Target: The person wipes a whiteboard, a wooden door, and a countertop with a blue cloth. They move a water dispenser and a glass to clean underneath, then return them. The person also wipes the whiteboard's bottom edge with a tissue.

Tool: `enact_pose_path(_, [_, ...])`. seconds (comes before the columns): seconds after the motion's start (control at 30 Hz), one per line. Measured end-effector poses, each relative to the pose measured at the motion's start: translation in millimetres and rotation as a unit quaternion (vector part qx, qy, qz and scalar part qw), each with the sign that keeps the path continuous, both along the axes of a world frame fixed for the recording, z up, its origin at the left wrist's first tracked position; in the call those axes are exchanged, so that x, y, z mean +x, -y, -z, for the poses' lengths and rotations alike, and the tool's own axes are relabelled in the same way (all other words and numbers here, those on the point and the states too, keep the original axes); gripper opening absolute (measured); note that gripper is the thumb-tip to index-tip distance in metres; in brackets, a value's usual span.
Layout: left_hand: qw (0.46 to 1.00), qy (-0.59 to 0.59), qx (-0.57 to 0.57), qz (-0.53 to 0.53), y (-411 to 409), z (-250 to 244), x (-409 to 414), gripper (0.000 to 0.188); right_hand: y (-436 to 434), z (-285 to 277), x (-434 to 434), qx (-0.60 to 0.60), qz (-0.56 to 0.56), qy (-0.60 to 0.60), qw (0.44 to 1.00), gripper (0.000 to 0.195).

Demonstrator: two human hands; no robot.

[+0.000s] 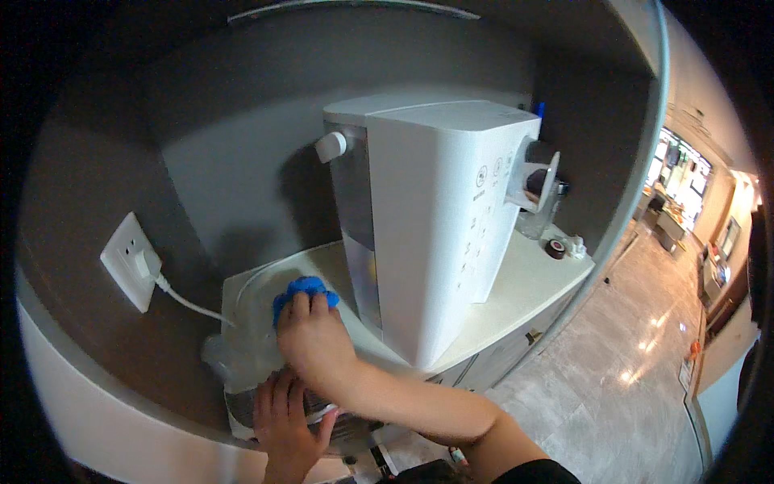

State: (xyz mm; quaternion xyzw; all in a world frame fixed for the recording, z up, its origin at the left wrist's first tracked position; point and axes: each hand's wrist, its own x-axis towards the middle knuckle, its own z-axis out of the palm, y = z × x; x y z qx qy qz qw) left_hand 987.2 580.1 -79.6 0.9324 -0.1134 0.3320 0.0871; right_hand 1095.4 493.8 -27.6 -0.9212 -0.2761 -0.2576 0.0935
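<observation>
My right hand point(315, 342) presses a bunched blue cloth point(308, 284) onto the pale countertop point(320, 260) inside a dark recessed niche. Below it, my left hand point(284, 417) lies with thumb spread from the fingers on a dark ribbed object point(242, 408) at the counter's near end. What that object is cannot be made out, as both hands partly cover it. Close to the right of the cloth stands a white countertop water dispenser point(423, 230), with a grey translucent side panel point(357, 242) and a white knob point(331, 147).
A white cable point(193, 308) runs from a plug in the wall outlet point(130, 260) to the countertop. Beyond the dispenser are a clear glass vessel point(535, 224), a small dark round item point(555, 248) and crumpled white material point(576, 246). Cabinet fronts point(490, 366) meet a grey tiled floor point(580, 387).
</observation>
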Motion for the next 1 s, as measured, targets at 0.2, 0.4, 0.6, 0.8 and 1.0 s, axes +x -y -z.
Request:
enact_pose_path(0.2, [0.992, -0.024, 0.082, -0.094, -11.7, 22.4, 11.4, 0.055, 116.8, 1.6, -79.6, 0.054, -0.334, 0.013, 0.941, 0.038])
enact_pose_path(0.4, [0.993, -0.012, 0.045, -0.111, 16.5, 0.6, 11.5, 0.058, 283.7, -21.9, -44.8, 0.176, -0.355, -0.295, 0.87, 0.029])
enact_pose_path(0.6, [0.979, 0.04, 0.06, -0.19, 34.9, -0.8, 5.1, 0.065, 393.9, -20.0, 16.0, 0.392, -0.166, -0.389, 0.817, 0.012])
enact_pose_path(0.8, [0.989, 0.101, -0.028, -0.106, 90.7, -15.0, 4.3, 0.089, 380.6, -28.0, 96.8, 0.284, -0.178, -0.368, 0.867, 0.023])
enact_pose_path(1.0, [0.923, -0.022, -0.383, 0.031, 170.9, -41.6, 47.5, 0.113, 338.5, -14.5, 142.4, 0.132, -0.286, -0.377, 0.871, 0.099])
